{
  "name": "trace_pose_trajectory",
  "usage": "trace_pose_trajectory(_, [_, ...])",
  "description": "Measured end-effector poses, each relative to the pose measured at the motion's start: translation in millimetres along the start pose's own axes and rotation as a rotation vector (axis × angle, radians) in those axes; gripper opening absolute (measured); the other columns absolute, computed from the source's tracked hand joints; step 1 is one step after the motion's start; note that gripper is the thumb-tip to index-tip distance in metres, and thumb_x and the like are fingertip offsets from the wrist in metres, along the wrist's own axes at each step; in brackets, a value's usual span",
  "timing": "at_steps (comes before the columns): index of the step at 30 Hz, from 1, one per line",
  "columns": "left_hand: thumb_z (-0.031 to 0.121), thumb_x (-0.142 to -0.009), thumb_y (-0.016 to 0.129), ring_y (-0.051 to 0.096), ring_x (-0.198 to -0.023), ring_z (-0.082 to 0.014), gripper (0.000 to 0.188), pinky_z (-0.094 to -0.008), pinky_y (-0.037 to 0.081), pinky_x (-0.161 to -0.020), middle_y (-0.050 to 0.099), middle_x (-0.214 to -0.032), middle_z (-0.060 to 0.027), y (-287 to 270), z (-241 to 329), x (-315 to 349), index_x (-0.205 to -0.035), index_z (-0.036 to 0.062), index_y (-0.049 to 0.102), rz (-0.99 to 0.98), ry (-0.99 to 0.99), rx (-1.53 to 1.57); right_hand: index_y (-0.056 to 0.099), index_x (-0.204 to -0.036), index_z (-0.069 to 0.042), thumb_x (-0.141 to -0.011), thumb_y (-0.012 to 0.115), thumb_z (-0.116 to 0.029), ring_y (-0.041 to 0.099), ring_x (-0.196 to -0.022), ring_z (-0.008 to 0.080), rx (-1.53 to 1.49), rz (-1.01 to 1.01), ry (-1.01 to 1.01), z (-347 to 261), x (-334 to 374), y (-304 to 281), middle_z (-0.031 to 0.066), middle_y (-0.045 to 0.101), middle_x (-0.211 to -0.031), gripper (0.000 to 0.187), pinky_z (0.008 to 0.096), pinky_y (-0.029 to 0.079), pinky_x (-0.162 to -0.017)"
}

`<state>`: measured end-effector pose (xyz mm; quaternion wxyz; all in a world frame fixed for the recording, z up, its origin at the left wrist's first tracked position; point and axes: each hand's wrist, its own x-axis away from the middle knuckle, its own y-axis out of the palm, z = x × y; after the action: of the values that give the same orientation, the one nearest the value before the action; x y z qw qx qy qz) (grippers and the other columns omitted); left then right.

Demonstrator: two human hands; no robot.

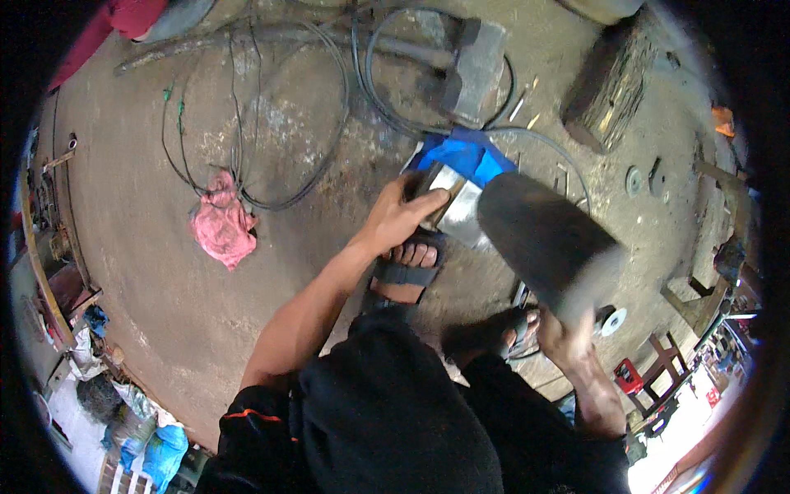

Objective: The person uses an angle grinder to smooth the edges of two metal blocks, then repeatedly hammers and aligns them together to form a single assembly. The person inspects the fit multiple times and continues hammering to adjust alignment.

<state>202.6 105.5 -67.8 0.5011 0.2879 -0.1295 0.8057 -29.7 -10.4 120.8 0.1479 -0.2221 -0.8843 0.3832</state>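
My right hand point(568, 342), blurred by motion, is closed round a mallet. Its big dark cylindrical head point(543, 235) hangs over the right end of a shiny sheet-metal piece point(467, 216), hiding that end; the handle is mostly hidden. With the thumb on top, my left hand point(393, 216) grips the left part of the metal piece, where a narrow brownish strip point(448, 200) runs across it. Bright blue cloth point(467, 155) lies against the far side of the piece. Whether the mallet touches the metal, I cannot tell.
A sledgehammer point(477, 70) lies on the concrete floor beyond the blue cloth, among looped black cables point(341, 123). A pink rag point(224, 222) is at the left and a wooden block point(613, 82) at the far right. My sandalled feet point(403, 272) stand close to the metal.
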Motion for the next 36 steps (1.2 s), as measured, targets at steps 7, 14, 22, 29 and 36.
trace_pose_trajectory(7, [0.044,-0.09,0.078,0.068,-0.111,-0.0294,0.072,-0.039,0.05,-0.1,0.071,-0.122,-0.024,1.5,-5.5,-3.6,-0.132,-0.0114,0.061,-0.081,-0.008,-0.014,0.066,-0.094,0.0,-0.102,0.059,-0.012,0.064,-0.084,0.0453,0.23,-0.224,0.429,39.4,-5.9,27.3,0.0259,0.067,-0.089,0.016,0.0422,0.05,-0.069])
trace_pose_trajectory(14, [0.05,-0.088,0.08,0.066,-0.119,-0.032,0.084,-0.0407,0.049,-0.104,0.069,-0.128,-0.0266,-2.2,-6.3,2.0,-0.139,-0.0122,0.056,-0.073,-0.045,-0.018,0.064,-0.099,0.005,-0.105,0.058,-0.014,0.063,-0.065,0.039,-0.082,-0.023,0.42,32.2,-19.7,31.6,0.0224,0.064,-0.073,0.021,0.0467,0.047,-0.062])
trace_pose_trajectory(22, [0.039,-0.087,0.083,0.068,-0.109,-0.0245,0.077,-0.0367,0.053,-0.095,0.071,-0.121,-0.0232,-5.9,1.2,9.8,-0.135,-0.0153,0.057,-0.082,-0.086,0.031,0.069,-0.102,0.0,-0.087,0.06,-0.001,0.068,-0.088,0.0433,0.018,-0.023,-0.087,44.2,-47.1,21.2,0.021,0.071,-0.093,0.018,0.0489,0.053,-0.079])
trace_pose_trajectory(29, [0.036,-0.088,0.084,0.067,-0.107,-0.0218,0.066,-0.037,0.052,-0.095,0.072,-0.119,-0.0181,1.0,-2.9,8.0,-0.128,-0.0117,0.062,-0.035,-0.091,0.148,0.057,-0.111,-0.001,-0.1,0.067,-0.027,0.066,-0.071,0.0514,0.153,-0.236,0.103,47.8,-100.6,39.0,0.0291,0.064,-0.069,0.029,0.0567,0.054,-0.063])
trace_pose_trajectory(36, [0.037,-0.087,0.085,0.068,-0.111,-0.0242,0.078,-0.0361,0.053,-0.098,0.071,-0.122,-0.0227,-3.1,-0.5,10.1,-0.137,-0.0151,0.055,-0.044,-0.11,0.069,0.06,-0.107,0.002,-0.102,0.062,-0.02,0.067,-0.078,0.051,0.255,0.026,-0.372,42.9,-92.7,22.0,0.0295,0.067,-0.08,0.023,0.0542,0.054,-0.068])
